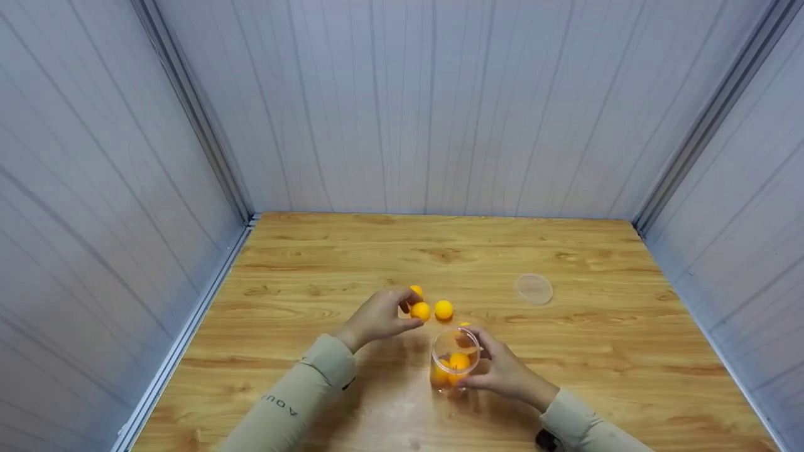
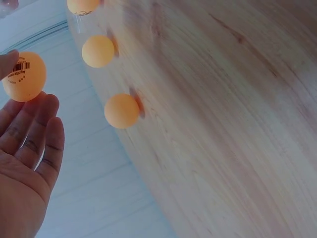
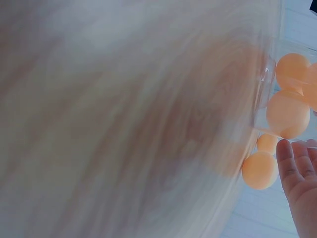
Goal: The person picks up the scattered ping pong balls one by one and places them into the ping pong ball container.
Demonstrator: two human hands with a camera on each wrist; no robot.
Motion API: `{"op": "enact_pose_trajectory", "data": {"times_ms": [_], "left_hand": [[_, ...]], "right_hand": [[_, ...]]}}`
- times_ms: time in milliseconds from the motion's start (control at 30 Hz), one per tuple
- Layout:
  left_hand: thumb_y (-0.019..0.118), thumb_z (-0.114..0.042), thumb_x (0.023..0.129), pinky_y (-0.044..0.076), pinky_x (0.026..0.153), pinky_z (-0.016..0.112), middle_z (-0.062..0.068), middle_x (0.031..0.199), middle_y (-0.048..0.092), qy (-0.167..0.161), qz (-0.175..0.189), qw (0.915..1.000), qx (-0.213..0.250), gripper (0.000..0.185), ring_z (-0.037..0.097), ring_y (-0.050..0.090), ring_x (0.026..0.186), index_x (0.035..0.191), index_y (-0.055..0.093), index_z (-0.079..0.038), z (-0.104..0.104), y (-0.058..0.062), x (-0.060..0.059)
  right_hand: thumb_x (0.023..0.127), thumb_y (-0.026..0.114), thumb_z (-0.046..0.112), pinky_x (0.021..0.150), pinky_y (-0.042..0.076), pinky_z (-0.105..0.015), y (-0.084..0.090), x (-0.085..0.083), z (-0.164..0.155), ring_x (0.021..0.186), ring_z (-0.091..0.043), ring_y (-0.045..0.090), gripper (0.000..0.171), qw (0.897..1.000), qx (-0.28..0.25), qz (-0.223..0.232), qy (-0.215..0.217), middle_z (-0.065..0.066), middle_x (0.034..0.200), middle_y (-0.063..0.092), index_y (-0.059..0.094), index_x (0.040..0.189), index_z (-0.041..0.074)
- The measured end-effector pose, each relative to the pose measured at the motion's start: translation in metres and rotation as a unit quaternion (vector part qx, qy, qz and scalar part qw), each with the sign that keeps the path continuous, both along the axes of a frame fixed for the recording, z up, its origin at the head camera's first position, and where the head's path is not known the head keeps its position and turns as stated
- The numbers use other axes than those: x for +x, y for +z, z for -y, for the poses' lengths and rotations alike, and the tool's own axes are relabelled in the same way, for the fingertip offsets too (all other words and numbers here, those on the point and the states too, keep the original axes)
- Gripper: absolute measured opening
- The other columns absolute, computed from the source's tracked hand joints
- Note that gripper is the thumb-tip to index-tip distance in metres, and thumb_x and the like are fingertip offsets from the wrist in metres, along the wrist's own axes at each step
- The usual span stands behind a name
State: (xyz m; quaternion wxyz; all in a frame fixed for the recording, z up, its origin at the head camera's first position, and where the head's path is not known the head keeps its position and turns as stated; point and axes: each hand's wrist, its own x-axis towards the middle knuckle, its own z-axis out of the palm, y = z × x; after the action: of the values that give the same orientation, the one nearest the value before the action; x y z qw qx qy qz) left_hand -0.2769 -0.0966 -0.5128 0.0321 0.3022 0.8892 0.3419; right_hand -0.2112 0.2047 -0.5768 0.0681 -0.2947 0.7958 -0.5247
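Observation:
My left hand [image 1: 409, 314] pinches an orange ball [image 1: 420, 311] between thumb and fingers just above the wooden table [image 1: 314, 351]. In the left wrist view that ball [image 2: 24, 76] carries a small printed label and rests against my fingertips [image 2: 42, 106]. Two more orange balls [image 1: 443, 309] [image 1: 416, 290] lie on the table beside it, and a third [image 1: 463, 324] peeks out behind the cup. My right hand [image 1: 482, 359] grips a clear plastic cup [image 1: 447, 346], which stands upright with orange balls [image 1: 458, 361] inside. The right wrist view shows the cup [image 3: 277, 59] and its balls [image 3: 288, 114], blurred.
A round clear lid [image 1: 534, 289] lies flat on the table to the back right. Grey panelled walls [image 1: 440, 107] close in the table at the back and on both sides. Loose balls [image 2: 122, 110] [image 2: 98, 50] sit close to my left hand.

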Motion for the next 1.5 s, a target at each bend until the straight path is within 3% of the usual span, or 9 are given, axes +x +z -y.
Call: {"op": "enact_pose_trajectory", "data": {"times_ms": [600, 933, 1133, 1367, 1500], "left_hand": [[0.083, -0.024, 0.098, 0.060, 0.089, 0.034, 0.006, 0.111, 0.078, -0.022, -0.038, 0.9989, 0.016, 0.030, 0.020, 0.071, 0.100, 0.120, 0.074, -0.007, -0.007, 0.011, 0.007], [0.084, -0.020, 0.096, 0.063, 0.093, 0.045, 0.007, 0.113, 0.079, -0.045, -0.033, 0.9979, 0.034, 0.028, 0.020, 0.071, 0.100, 0.118, 0.076, -0.005, -0.018, 0.021, 0.014], [0.085, -0.021, 0.096, 0.062, 0.094, 0.041, 0.008, 0.115, 0.079, -0.053, -0.043, 0.9973, 0.026, 0.031, 0.021, 0.071, 0.102, 0.121, 0.076, -0.004, -0.023, 0.022, 0.018], [0.085, -0.025, 0.097, 0.060, 0.096, 0.031, 0.005, 0.118, 0.078, -0.066, -0.059, 0.9960, 0.013, 0.033, 0.018, 0.069, 0.105, 0.122, 0.075, -0.006, -0.028, 0.025, 0.023], [0.084, -0.026, 0.098, 0.059, 0.099, 0.031, 0.004, 0.119, 0.078, -0.076, -0.060, 0.9953, 0.010, 0.033, 0.018, 0.069, 0.108, 0.122, 0.075, -0.007, -0.030, 0.025, 0.024]], "right_hand": [[0.085, 0.095, 0.021, 0.109, 0.054, -0.064, 0.000, 0.002, 0.000, 0.139, -0.047, 0.059, 0.084, 1.000, 0.007, 0.015, -0.006, -0.024, 0.150, 0.062, 0.048, 0.153, 0.006], [0.088, 0.093, 0.017, 0.112, 0.052, -0.061, 0.000, 0.003, 0.000, 0.142, -0.048, 0.056, 0.084, 1.000, -0.002, 0.022, 0.001, -0.025, 0.152, 0.059, 0.044, 0.155, 0.002], [0.087, 0.094, 0.019, 0.111, 0.053, -0.063, 0.000, 0.002, 0.000, 0.140, -0.048, 0.058, 0.083, 1.000, -0.001, 0.011, 0.001, -0.024, 0.150, 0.062, 0.046, 0.154, 0.005], [0.088, 0.092, 0.016, 0.109, 0.055, -0.059, 0.000, 0.002, 0.000, 0.140, -0.053, 0.055, 0.086, 1.000, -0.011, 0.024, 0.010, -0.034, 0.151, 0.056, 0.042, 0.154, -0.003], [0.088, 0.093, 0.016, 0.110, 0.055, -0.057, -0.001, 0.002, -0.001, 0.141, -0.052, 0.055, 0.085, 1.000, -0.008, 0.029, 0.009, -0.033, 0.152, 0.056, 0.043, 0.155, -0.001]]}}
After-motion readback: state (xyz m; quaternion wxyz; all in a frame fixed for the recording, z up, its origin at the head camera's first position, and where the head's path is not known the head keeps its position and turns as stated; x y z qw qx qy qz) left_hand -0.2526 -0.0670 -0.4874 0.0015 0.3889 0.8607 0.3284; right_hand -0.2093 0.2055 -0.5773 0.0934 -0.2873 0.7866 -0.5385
